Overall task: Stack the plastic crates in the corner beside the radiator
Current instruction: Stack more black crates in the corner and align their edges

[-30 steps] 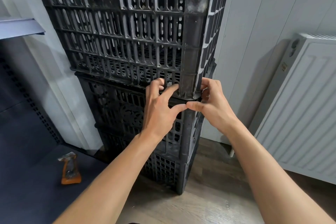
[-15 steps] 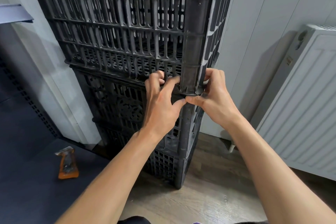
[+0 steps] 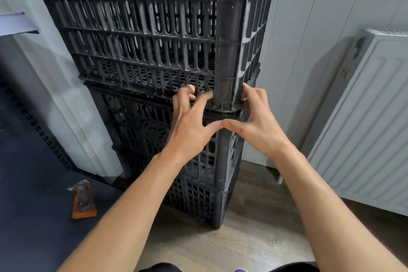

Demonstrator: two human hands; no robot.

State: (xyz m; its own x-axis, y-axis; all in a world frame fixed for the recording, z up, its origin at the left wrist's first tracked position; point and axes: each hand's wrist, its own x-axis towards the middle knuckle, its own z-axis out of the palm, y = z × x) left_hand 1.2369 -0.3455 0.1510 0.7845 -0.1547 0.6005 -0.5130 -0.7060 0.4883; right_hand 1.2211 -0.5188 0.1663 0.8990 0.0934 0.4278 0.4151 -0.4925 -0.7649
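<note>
Now both hands are at the near corner of the crate stack, where the top crate (image 3: 141, 35) sits on the middle crate (image 3: 143, 130). The left hand (image 3: 189, 126) has its fingers hooked into the slots of the top crate's front wall, just above the seam, and its thumb points to the right. The right hand (image 3: 254, 126) grips the same corner post from the other side, with the fingers curled around the side wall. The two thumb tips touch in front of the post of the middle crate. Under these, a bottom crate (image 3: 194, 196) stands on the wooden floor (image 3: 254, 238). All crates are black and slotted. The stack stands against the white wall (image 3: 309, 40), near the white radiator (image 3: 371, 117) on the right. An orange object (image 3: 82, 201) lies on the dark mat (image 3: 33, 183) at the left.
</note>
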